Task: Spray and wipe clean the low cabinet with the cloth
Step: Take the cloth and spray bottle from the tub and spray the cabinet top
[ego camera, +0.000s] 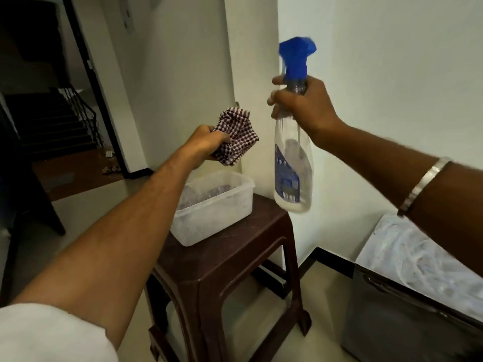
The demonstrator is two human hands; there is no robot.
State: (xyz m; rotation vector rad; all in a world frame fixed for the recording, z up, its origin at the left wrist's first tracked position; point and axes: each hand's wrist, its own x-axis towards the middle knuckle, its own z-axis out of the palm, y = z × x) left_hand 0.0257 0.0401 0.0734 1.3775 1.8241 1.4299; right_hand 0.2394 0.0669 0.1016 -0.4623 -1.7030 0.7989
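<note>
My right hand (pixel 303 105) grips the neck of a clear spray bottle (pixel 292 163) with a blue trigger head, held upright in the air above a brown stool. My left hand (pixel 206 142) is closed on a bunched dark-red and white checked cloth (pixel 236 134), raised over a plastic tub. The low cabinet (pixel 407 273) sits at the lower right, with a pale marbled top and a grey front; my right forearm crosses over its far end.
A brown plastic stool (pixel 230 270) stands in the middle with a translucent plastic tub (pixel 214 215) on it. White walls meet in a corner behind. A dark doorway with stairs (pixel 52 121) opens at the left. A dark chair leg (pixel 49 212) stands on the left.
</note>
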